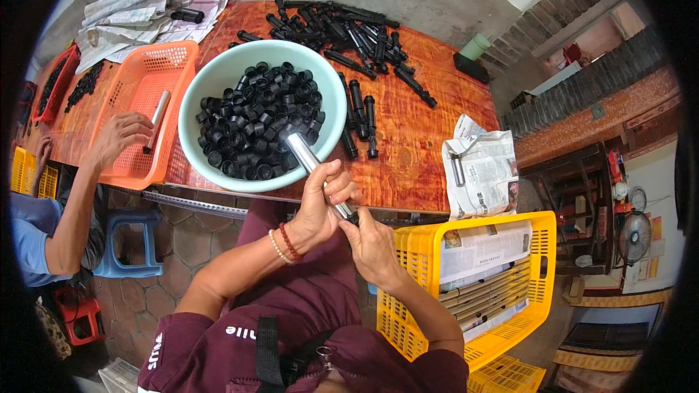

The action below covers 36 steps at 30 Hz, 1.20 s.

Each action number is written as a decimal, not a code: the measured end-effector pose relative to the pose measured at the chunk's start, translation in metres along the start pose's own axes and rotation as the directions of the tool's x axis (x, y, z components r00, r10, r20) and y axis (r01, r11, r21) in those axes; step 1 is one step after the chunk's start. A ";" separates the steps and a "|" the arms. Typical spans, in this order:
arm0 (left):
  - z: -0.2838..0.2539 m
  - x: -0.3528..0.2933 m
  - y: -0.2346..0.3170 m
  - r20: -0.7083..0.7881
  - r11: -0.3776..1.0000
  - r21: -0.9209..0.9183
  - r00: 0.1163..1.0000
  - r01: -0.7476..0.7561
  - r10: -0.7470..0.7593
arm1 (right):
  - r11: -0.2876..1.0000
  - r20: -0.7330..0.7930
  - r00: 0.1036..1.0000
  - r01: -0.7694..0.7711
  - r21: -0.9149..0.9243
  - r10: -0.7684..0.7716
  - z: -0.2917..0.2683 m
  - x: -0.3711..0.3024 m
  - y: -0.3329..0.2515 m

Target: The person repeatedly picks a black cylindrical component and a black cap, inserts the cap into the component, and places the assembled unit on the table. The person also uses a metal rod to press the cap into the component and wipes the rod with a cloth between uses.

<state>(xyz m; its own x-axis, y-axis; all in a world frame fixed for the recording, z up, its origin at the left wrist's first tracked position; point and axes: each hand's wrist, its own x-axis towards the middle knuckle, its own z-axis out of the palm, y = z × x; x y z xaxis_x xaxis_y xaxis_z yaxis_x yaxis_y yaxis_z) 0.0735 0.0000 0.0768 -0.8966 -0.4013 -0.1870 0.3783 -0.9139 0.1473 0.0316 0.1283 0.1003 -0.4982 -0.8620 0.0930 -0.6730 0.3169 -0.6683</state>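
The left hand (325, 200), with one strand of red beads and one of pale beads at the wrist, is closed around a slender, polished silver-coloured tube (304, 154). The right hand (373, 246) is closed at the tube's near end, where a small black end piece (353, 219) shows; its fingertips are partly hidden. The tube slants away to the far left, its far end above the near right part of a round, pale green basin (240, 58). The basin holds a heap of short, black, cylindrical caps (255, 120) and stands on a reddish-brown, glossy wooden desk (422, 149). Beyond it and to the right lie long, black, rod-shaped parts (378, 37), mostly in a loose pile. To the left, a co-worker's hand (120, 138) is at a second silver-coloured tube (157, 118) in an orange, perforated plastic basket (135, 180); whether it grips cannot be told. At the right edge of the desk lies a printed newspaper sheet (484, 178). Nearer, a yellow, slotted plastic crate (431, 262) contains newspaper and a row of gold-coloured tubes (488, 295).
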 end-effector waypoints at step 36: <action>-0.052 0.059 -0.012 0.440 0.182 0.850 0.855 -0.495 0.274 | 0.989 -0.057 0.995 -0.086 -0.117 0.079 -0.064 0.080 0.033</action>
<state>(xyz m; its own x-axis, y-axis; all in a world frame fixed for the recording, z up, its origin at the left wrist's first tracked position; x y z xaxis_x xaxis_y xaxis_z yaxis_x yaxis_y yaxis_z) 0.0277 -0.0157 0.0139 -0.7641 -0.5669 0.3078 0.3174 0.0850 0.9445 -0.0653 0.0947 0.1331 -0.5802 -0.8104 0.0812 -0.6873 0.4337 -0.5827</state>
